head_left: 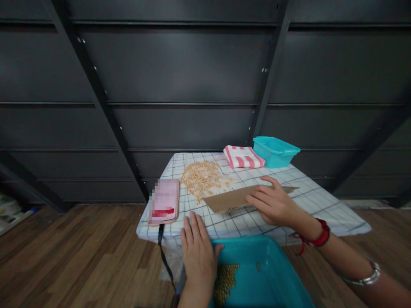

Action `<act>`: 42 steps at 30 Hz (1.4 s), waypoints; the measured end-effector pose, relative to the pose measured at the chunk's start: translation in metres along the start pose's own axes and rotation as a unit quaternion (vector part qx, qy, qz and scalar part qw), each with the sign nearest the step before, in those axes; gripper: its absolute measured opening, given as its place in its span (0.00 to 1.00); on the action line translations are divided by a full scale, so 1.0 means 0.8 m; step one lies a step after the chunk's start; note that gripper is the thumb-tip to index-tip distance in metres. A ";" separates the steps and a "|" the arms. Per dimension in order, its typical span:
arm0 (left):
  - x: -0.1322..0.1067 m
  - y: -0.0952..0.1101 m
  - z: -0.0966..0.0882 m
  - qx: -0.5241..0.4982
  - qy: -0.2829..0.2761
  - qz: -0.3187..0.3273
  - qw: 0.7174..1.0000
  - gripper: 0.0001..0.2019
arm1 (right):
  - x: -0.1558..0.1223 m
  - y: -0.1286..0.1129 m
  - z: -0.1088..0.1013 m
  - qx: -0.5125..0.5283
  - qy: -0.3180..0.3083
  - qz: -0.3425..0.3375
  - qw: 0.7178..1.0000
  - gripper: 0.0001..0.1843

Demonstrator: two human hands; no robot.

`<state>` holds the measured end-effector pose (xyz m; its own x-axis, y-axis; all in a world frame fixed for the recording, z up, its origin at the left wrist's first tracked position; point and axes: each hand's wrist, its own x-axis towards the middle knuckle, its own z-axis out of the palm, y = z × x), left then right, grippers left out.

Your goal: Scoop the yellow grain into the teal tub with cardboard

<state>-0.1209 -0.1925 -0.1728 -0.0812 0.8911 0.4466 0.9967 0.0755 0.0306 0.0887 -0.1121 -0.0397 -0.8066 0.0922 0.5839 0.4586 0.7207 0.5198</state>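
My left hand lies flat, fingers together, on the rim of a teal basin held below the table's near edge. Some yellow grains lie in the basin's bottom. My right hand rests on a brown cardboard piece that lies on the checked tablecloth, fingers curled over its edge. A pile of yellow grains is spread on the cloth just beyond the cardboard's left end.
A pink phone with a dark strap lies at the table's left edge. A red-and-white striped cloth and a smaller teal tub sit at the far side. Dark metal shelving stands behind; wooden floor surrounds the table.
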 end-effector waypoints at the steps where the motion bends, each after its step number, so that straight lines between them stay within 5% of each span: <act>1: 0.000 0.000 0.000 -0.002 -0.001 -0.001 1.000 0.39 | -0.001 -0.001 -0.007 0.006 -0.002 0.003 1.000 0.15; 9: -0.003 -0.005 0.000 -0.011 0.010 -0.015 1.000 0.43 | -0.005 -0.024 -0.051 0.081 -0.022 0.004 0.996 0.12; 20: 0.003 -0.003 -0.007 -0.014 -0.020 -0.030 0.999 0.41 | 0.019 -0.015 0.030 -0.015 -0.019 -0.016 1.000 0.17; 28: -0.004 -0.001 -0.004 -0.008 0.020 -0.044 0.999 0.44 | 0.036 0.001 0.057 -0.027 -0.016 -0.018 0.999 0.16; 42: -0.005 -0.005 -0.001 -0.021 0.022 -0.051 0.998 0.44 | 0.029 0.028 -0.001 -0.040 0.001 0.031 0.999 0.15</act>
<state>-0.1243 -0.1969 -0.1739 -0.1822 0.8588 0.4788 0.9828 0.1442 0.1153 0.0806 -0.0944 -0.0143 -0.7755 0.1339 0.6170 0.5357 0.6567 0.5308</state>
